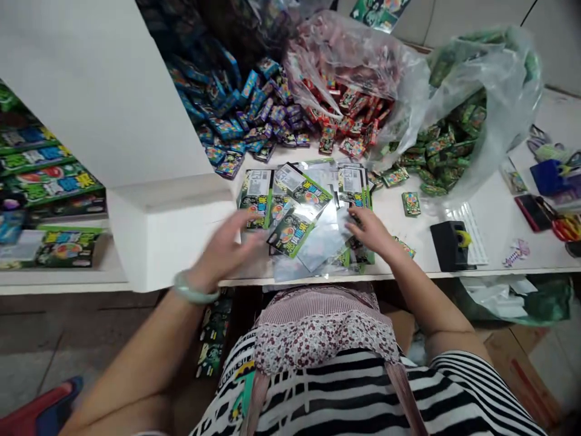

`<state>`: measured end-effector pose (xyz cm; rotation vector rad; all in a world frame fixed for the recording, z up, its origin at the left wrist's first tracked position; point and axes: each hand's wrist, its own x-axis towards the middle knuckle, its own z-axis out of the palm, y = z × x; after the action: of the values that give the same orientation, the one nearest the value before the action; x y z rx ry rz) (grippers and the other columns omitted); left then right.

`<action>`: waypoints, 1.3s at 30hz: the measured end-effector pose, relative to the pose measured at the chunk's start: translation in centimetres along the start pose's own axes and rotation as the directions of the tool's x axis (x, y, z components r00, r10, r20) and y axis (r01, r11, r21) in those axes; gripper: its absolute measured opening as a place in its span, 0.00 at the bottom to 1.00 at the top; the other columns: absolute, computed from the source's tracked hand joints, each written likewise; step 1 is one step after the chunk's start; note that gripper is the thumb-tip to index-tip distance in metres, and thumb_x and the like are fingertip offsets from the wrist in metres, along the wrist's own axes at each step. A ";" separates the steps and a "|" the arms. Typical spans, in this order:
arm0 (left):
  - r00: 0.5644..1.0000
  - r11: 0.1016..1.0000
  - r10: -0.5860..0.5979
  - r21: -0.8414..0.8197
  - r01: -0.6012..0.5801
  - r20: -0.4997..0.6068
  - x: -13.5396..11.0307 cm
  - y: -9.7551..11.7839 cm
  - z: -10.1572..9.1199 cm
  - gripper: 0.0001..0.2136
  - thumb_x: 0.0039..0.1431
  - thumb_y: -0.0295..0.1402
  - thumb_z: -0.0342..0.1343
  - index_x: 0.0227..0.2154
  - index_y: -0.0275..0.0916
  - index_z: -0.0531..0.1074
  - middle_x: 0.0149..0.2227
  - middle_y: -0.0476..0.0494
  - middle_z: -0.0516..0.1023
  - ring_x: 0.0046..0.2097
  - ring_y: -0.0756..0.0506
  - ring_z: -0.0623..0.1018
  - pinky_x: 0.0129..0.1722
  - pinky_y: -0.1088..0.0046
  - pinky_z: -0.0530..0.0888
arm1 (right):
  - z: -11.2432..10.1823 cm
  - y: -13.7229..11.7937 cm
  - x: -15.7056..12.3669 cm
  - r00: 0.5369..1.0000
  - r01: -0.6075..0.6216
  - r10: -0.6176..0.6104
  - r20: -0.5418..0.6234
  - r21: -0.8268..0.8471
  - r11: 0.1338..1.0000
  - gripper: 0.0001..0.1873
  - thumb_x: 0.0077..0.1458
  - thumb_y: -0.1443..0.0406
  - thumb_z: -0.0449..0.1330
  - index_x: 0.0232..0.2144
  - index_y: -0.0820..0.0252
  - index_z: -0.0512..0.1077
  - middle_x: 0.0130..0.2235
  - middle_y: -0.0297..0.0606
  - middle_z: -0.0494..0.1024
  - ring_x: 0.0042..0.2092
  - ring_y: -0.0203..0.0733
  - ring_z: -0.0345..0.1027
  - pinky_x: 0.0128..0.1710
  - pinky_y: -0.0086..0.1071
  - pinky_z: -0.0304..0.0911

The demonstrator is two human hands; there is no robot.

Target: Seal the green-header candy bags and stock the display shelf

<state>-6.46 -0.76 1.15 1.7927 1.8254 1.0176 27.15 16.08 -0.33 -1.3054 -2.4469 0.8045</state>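
Flat printed packs in black and green (293, 230) lie overlapping in a loose pile at the table's front edge, with glossy clear plastic among them. My left hand (229, 251), a pale bangle on its wrist, is at the pile's left side, blurred, with thumb and fingers apart and nothing visible between them. On the right side, my right hand (370, 230) rests at the pile, its fingertips apart against the clear plastic (333, 227). Light glare hides some of the pile's layers.
An open white carton (181, 236) stands left of the pile. Behind lie heaps of small blue boxes (227, 127), purple boxes (281, 115), and bagged red boxes (354, 115) and green boxes (447, 151). A black tape dispenser (449, 245) is at right.
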 end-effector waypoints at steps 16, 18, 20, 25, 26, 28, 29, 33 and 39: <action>0.877 0.935 -0.088 0.344 -0.091 0.473 1.0 4.1 11.5 0.51 0.50 0.55 0.65 0.71 0.45 0.45 0.74 0.33 0.42 0.73 0.26 0.40 0.68 0.36 0.44 | 0.7 1.6 -1.3 0.943 -0.300 0.312 -0.114 0.112 0.947 0.40 0.49 0.63 0.67 0.63 0.65 0.60 0.52 0.52 0.72 0.51 0.54 0.69 0.52 0.48 0.65; 0.877 0.950 -0.077 0.301 -0.079 0.475 1.0 3.9 11.0 0.50 0.50 0.57 0.64 0.70 0.45 0.48 0.73 0.33 0.44 0.73 0.25 0.41 0.67 0.35 0.45 | -1.3 3.0 -1.7 0.944 -0.278 0.318 -0.087 0.311 0.909 0.26 0.53 0.65 0.61 0.55 0.63 0.69 0.42 0.43 0.75 0.41 0.46 0.71 0.44 0.42 0.68; 0.901 0.977 -0.036 0.206 -0.060 0.433 1.5 3.8 10.0 0.45 0.52 0.58 0.61 0.68 0.44 0.53 0.73 0.32 0.48 0.73 0.27 0.45 0.68 0.37 0.48 | -4.3 4.1 -2.8 0.966 -0.172 0.244 -0.091 0.478 0.861 0.14 0.55 0.64 0.59 0.44 0.61 0.75 0.35 0.37 0.75 0.36 0.41 0.70 0.41 0.39 0.67; 0.971 0.947 -0.065 -0.294 0.133 0.231 5.0 6.1 7.9 0.29 0.63 0.55 0.52 0.61 0.46 0.66 0.66 0.38 0.65 0.68 0.36 0.64 0.68 0.50 0.59 | -11.6 2.5 -4.6 0.971 0.237 -0.208 -0.122 0.635 0.735 0.08 0.55 0.57 0.66 0.30 0.55 0.77 0.31 0.35 0.77 0.37 0.40 0.72 0.44 0.40 0.68; 0.951 0.887 -0.077 -0.415 0.202 0.299 5.8 7.1 8.2 0.27 0.62 0.54 0.53 0.59 0.46 0.68 0.64 0.39 0.68 0.66 0.37 0.66 0.67 0.51 0.61 | -12.1 1.6 -4.2 0.945 0.313 -0.293 -0.144 0.647 0.695 0.09 0.55 0.56 0.67 0.28 0.54 0.76 0.30 0.35 0.77 0.38 0.41 0.72 0.46 0.42 0.68; 0.870 0.726 -0.031 -0.587 0.358 0.492 6.8 8.9 9.5 0.26 0.59 0.54 0.57 0.54 0.44 0.74 0.57 0.38 0.75 0.61 0.37 0.72 0.62 0.54 0.68 | -12.0 -0.2 -2.8 0.881 0.451 -0.421 -0.218 0.659 0.602 0.12 0.55 0.54 0.66 0.26 0.52 0.75 0.29 0.34 0.76 0.41 0.42 0.72 0.51 0.45 0.67; 0.823 0.647 0.004 -0.628 0.431 0.569 7.0 9.6 10.2 0.26 0.56 0.55 0.59 0.50 0.42 0.76 0.52 0.37 0.79 0.57 0.37 0.75 0.58 0.56 0.71 | -11.5 -0.9 -2.0 0.850 0.502 -0.461 -0.255 0.656 0.563 0.13 0.56 0.53 0.66 0.25 0.52 0.75 0.31 0.34 0.77 0.44 0.43 0.72 0.54 0.46 0.66; 0.836 0.487 -0.090 -0.708 0.511 0.542 6.6 10.1 10.9 0.20 0.48 0.50 0.66 0.34 0.38 0.78 0.33 0.43 0.79 0.35 0.45 0.78 0.37 0.68 0.75 | -9.6 -1.8 0.2 0.847 0.530 -0.431 -0.311 0.551 0.644 0.15 0.59 0.51 0.62 0.28 0.53 0.75 0.44 0.38 0.77 0.54 0.45 0.69 0.61 0.50 0.60; 0.965 0.902 -0.173 -0.362 0.235 0.195 5.3 8.9 5.4 0.12 0.59 0.43 0.56 0.28 0.40 0.71 0.26 0.50 0.73 0.29 0.49 0.72 0.31 0.73 0.70 | -7.2 -4.1 0.3 0.927 0.313 -0.265 -0.265 0.159 0.936 0.18 0.65 0.58 0.50 0.52 0.52 0.73 0.48 0.43 0.78 0.53 0.49 0.70 0.58 0.49 0.62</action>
<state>2.92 4.88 5.07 1.3745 1.5507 1.0325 27.55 17.01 7.87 -0.8824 -2.2295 0.7411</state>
